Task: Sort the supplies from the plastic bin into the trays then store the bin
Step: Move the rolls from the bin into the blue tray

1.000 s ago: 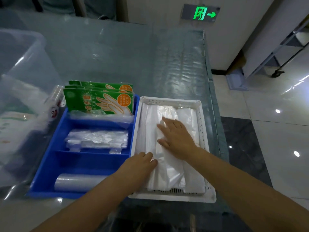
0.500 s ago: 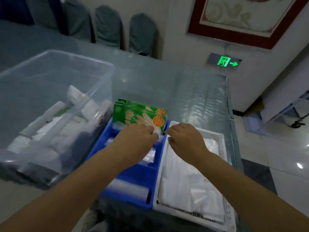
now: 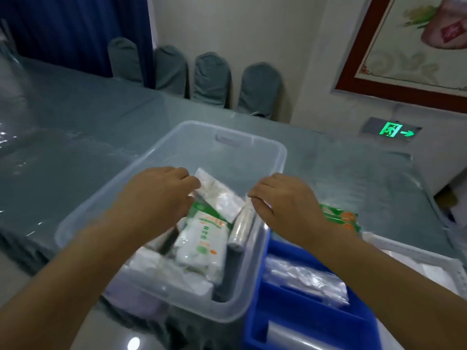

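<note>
At the centre of the frame sits a clear rectangular plastic bin (image 3: 262, 157) on a table under a grey-green cover, and two bare hands reach into it from below. The left hand (image 3: 156, 195) curls its fingers round the corner of a small flat clear packet of white material (image 3: 217, 195), pinching it. The right hand (image 3: 283, 198) hovers just right of that packet with fingers bent; whether it grips anything cannot be told. Below the hands, inside the bin, lie a white soft pack with green printing (image 3: 202, 246), a slim roll wrapped in clear film (image 3: 242, 223) and other pale packets. At lower right, touching the bin, a blue divided plastic tray (image 3: 308, 311) holds clear bags and green cartons (image 3: 338, 218); a white perforated tray (image 3: 429, 258) shows at the right edge. By the look of it, sorting is partly done: the trays hold some goods, the bin is far from empty, and storing it is not yet due.
</note>
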Demonstrator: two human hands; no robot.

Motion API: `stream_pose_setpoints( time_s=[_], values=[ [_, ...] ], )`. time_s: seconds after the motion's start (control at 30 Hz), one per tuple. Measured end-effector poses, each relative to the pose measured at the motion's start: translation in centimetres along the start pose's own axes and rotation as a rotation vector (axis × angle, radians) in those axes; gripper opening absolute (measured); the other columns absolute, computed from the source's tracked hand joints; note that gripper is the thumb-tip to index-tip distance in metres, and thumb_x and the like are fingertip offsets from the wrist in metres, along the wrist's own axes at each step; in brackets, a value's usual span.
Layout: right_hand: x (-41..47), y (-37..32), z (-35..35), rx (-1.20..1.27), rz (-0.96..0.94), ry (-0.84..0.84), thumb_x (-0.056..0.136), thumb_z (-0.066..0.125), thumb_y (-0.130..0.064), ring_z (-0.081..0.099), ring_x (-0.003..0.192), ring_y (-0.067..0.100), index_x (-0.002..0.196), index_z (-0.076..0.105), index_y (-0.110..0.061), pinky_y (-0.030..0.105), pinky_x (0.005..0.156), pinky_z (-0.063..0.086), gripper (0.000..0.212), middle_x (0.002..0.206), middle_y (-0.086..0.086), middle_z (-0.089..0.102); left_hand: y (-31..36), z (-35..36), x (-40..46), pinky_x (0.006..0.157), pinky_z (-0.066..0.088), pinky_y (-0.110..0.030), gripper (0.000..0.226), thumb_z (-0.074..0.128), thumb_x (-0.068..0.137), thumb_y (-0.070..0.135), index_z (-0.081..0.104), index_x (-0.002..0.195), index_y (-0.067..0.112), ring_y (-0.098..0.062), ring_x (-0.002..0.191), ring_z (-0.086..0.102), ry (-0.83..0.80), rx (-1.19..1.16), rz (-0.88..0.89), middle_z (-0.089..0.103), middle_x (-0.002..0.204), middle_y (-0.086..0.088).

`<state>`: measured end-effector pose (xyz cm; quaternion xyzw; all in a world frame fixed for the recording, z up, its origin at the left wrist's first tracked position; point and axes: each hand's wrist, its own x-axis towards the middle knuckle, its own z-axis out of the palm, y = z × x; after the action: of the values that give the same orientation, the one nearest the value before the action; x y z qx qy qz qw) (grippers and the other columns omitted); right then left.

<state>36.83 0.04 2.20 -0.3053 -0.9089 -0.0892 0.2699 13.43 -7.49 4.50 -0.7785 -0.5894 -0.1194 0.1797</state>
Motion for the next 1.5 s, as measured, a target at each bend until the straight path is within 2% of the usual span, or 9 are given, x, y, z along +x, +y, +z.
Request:
stream_pose_setpoints(
  time_s=[0.17, 0.3, 0.5, 0.63, 0.83, 1.0, 1.23, 1.37, 1.5],
  values=[
    [6.7, -5.1, 6.0, 0.002, 0.036, -0.220, 0.084, 0.040, -0.027, 0.063, 0.067, 0.031, 0.075, 0.071, -0.013, 0.036, 0.055, 0.052, 0.035, 0.071, 0.007, 0.069, -8.0, 2.1, -3.4, 0.037, 0.046, -0.027, 0.027, 0.087, 0.053, 0.011, 0.075, 0.075, 0.018, -0.026, 0.050, 0.064, -0.062, -0.020, -0.072, 0.069, 0.065, 0.001],
    [9.5, -7.3, 10.0, -0.096, 0.098, -0.564, 0.094, 0.040, -0.027, 0.062, 0.093, 0.032, 0.102, 0.066, -0.017, 0.035, 0.073, 0.047, 0.028, 0.099, 0.009, 0.068, -11.3, 3.8, -4.2, 0.036, 0.044, -0.026, 0.031, 0.090, 0.047, 0.016, 0.075, 0.073, 0.020, -0.025, 0.048, 0.063, -0.068, -0.029, 0.019, 0.068, 0.061, 0.002],
    [10.3, -9.5, 14.7, -0.063, 0.051, -0.964, 0.095, 0.044, -0.029, 0.059, 0.107, 0.024, 0.120, 0.059, -0.025, 0.030, 0.074, 0.041, 0.030, 0.117, 0.002, 0.063, -13.1, 6.5, -4.6, 0.061, 0.051, -0.034, 0.019, 0.082, 0.059, 0.017, 0.074, 0.076, 0.016, -0.026, 0.058, 0.066, -0.070, -0.065, 0.089, 0.069, 0.065, -0.001],
    [9.4, -10.6, 17.0, -0.004, 0.053, -1.168, 0.092, 0.051, -0.029, 0.059, 0.089, 0.029, 0.106, 0.064, -0.011, 0.031, 0.073, 0.045, 0.027, 0.089, 0.008, 0.063, -13.1, 6.9, -4.8, 0.066, 0.051, -0.035, 0.013, 0.079, 0.064, 0.021, 0.074, 0.075, 0.016, -0.025, 0.058, 0.066, -0.055, -0.110, 0.088, 0.070, 0.065, -0.001],
    [10.3, -10.1, 18.3, -0.182, 0.021, -1.165, 0.088, 0.058, -0.028, 0.051, 0.073, 0.019, 0.083, 0.058, -0.013, 0.030, 0.065, 0.043, 0.015, 0.070, -0.001, 0.050, -13.3, 6.9, -4.9, 0.068, 0.052, -0.033, 0.014, 0.080, 0.064, 0.023, 0.074, 0.075, 0.017, -0.021, 0.060, 0.066, -0.069, -0.117, 0.067, 0.070, 0.066, 0.002],
    [10.3, -10.0, 22.6, -0.072, 0.304, -0.945, 0.083, 0.063, -0.037, 0.057, 0.104, 0.028, 0.125, 0.054, -0.013, 0.040, 0.087, 0.051, 0.049, 0.119, 0.009, 0.057, -13.4, 7.1, -5.1, 0.068, 0.053, -0.031, 0.011, 0.078, 0.067, 0.027, 0.073, 0.075, 0.020, -0.017, 0.063, 0.067, -0.081, -0.126, 0.034, 0.071, 0.070, 0.005],
    [9.6, -8.9, 24.7, -0.353, 0.385, -1.015, 0.078, 0.061, -0.057, 0.045, 0.110, 0.027, 0.133, 0.044, -0.014, 0.040, 0.091, 0.040, 0.072, 0.127, 0.013, 0.045, -13.5, 7.6, -5.0, 0.067, 0.051, -0.029, 0.012, 0.076, 0.066, 0.028, 0.070, 0.071, 0.019, -0.018, 0.058, 0.062, -0.128, -0.091, 0.085, 0.067, 0.064, 0.004],
    [10.8, -8.6, 23.5, -0.129, 0.543, -1.052, 0.064, 0.073, -0.059, 0.039, 0.112, 0.026, 0.123, 0.053, -0.016, 0.038, 0.091, 0.040, 0.076, 0.124, 0.010, 0.043, -13.5, 7.4, -5.0, 0.066, 0.053, -0.032, 0.012, 0.076, 0.066, 0.029, 0.068, 0.068, 0.020, -0.017, 0.057, 0.061, -0.144, -0.076, 0.095, 0.066, 0.062, 0.004],
    [13.1, -7.4, 19.0, 0.186, 0.607, -0.862, 0.066, 0.074, -0.054, 0.046, 0.105, 0.023, 0.118, 0.053, -0.017, 0.032, 0.082, 0.043, 0.067, 0.119, 0.008, 0.047, -13.5, 7.1, -5.0, 0.068, 0.054, -0.031, 0.012, 0.075, 0.068, 0.031, 0.071, 0.073, 0.021, -0.016, 0.061, 0.064, -0.174, -0.111, 0.073, 0.069, 0.067, 0.006]
  ],
)
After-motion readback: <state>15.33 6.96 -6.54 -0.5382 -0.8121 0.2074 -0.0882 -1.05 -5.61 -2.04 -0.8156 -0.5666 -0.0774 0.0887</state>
